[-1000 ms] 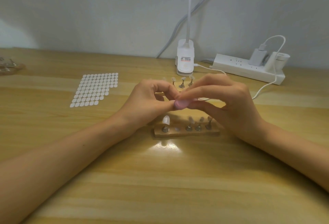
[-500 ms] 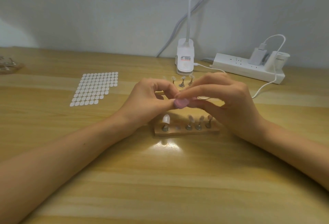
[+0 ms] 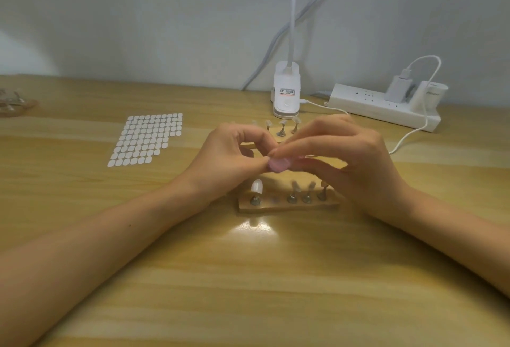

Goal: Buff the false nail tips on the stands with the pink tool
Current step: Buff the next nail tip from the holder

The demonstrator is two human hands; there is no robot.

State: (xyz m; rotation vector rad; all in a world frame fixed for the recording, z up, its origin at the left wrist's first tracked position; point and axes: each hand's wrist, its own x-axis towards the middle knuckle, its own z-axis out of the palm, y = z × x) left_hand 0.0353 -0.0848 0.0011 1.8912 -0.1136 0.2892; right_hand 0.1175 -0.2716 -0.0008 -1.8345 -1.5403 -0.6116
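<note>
Our right hand (image 3: 348, 159) still pinches the pink tool (image 3: 278, 166), so buffing goes on. We cannot tell what our left hand (image 3: 229, 159) holds.

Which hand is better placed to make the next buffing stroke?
Right. The right hand already pinches the pink tool, and the tool's end sits at the curled fingertips of the left hand. What the left hand holds is hidden.

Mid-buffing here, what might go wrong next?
The right hand, pinching the pink tool, hangs just above the right-end stand on the wooden holder; a wide stroke may knock it. Whatever the left hand pinches is hidden, so a slip could go unseen.
</note>
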